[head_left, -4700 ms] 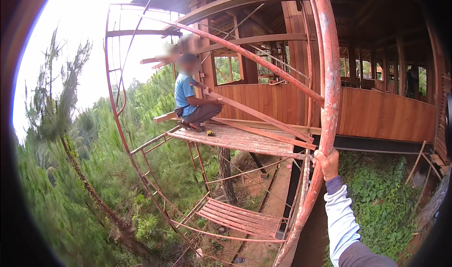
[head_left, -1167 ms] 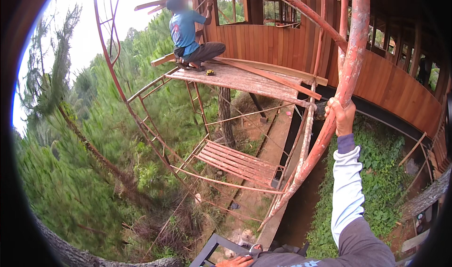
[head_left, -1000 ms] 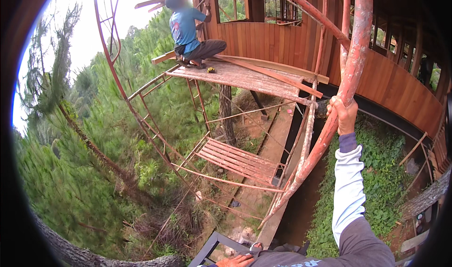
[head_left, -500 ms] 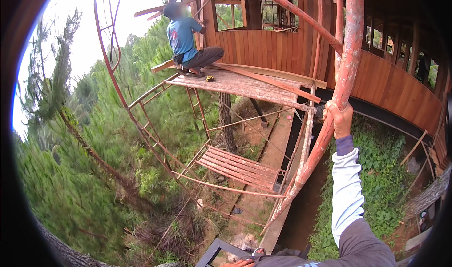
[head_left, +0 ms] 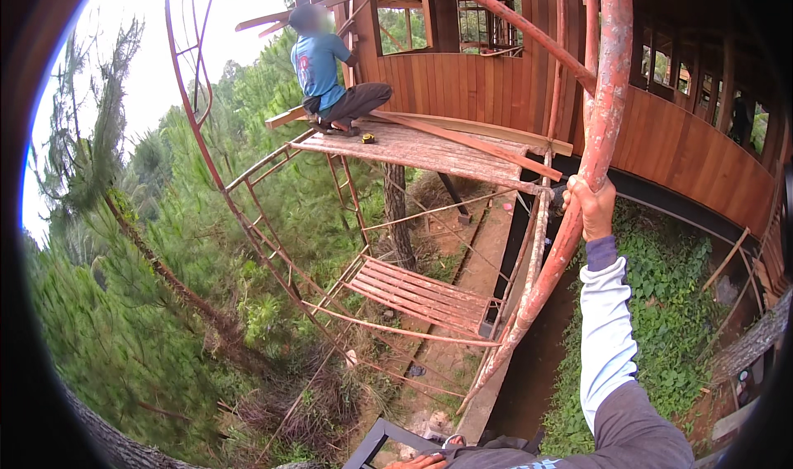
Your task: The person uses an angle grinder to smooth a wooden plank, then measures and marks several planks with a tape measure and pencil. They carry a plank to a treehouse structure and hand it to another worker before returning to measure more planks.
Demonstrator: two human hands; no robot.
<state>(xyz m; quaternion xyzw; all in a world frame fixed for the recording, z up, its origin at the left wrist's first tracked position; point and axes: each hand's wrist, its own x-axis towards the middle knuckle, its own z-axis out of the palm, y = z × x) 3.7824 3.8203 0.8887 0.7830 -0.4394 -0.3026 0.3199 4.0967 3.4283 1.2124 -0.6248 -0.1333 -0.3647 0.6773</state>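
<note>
My right hand point(head_left: 591, 207) is closed around a thick, worn red scaffold pole point(head_left: 610, 109) on the right, its arm raised from below. At the lower edge only a strip of my left hand point(head_left: 419, 462) shows, close to a dark metal frame point(head_left: 382, 438). The picture's border cuts off most of it, so its grip stays hidden. Ahead, a co-worker in a blue shirt point(head_left: 320, 71) crouches on the upper scaffold platform point(head_left: 429, 155), arms raised toward the wooden wall. A yellow and black tape measure point(head_left: 368, 138) lies by the co-worker's feet.
Timber boards point(head_left: 471, 142) lie along the platform beside the wood-clad wall point(head_left: 496, 85). Lower down is a slatted red scaffold deck point(head_left: 417, 294) with thin cross braces. Far below are soil, a concrete strip and green plants point(head_left: 652, 320); pine trees point(head_left: 140, 246) stand left.
The co-worker's arm by the wall has shifted slightly. The pole and my right hand appear a little further left in the picture, the grip unchanged.
</note>
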